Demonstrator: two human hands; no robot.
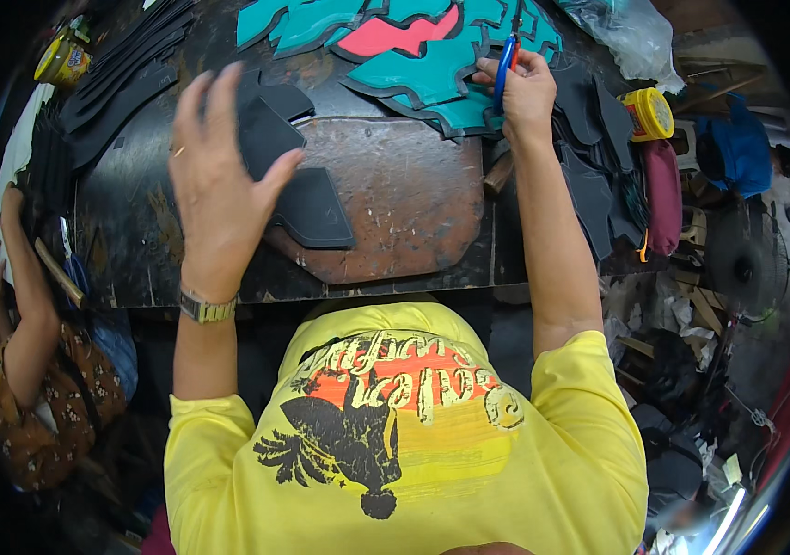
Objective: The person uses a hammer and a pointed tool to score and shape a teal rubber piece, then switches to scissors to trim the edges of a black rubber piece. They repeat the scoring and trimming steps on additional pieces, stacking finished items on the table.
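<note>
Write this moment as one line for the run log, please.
left hand: open, near black pieces | right hand: holding scissors, near green pieces | brown board: on table

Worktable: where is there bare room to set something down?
The brown board is bare on its right part, nearer than the teal pieces and right of the black piece. The dark tabletop is bare between the dark strips and the left hand. It is crowded across the far middle and at the right end, with black sheets.
</note>
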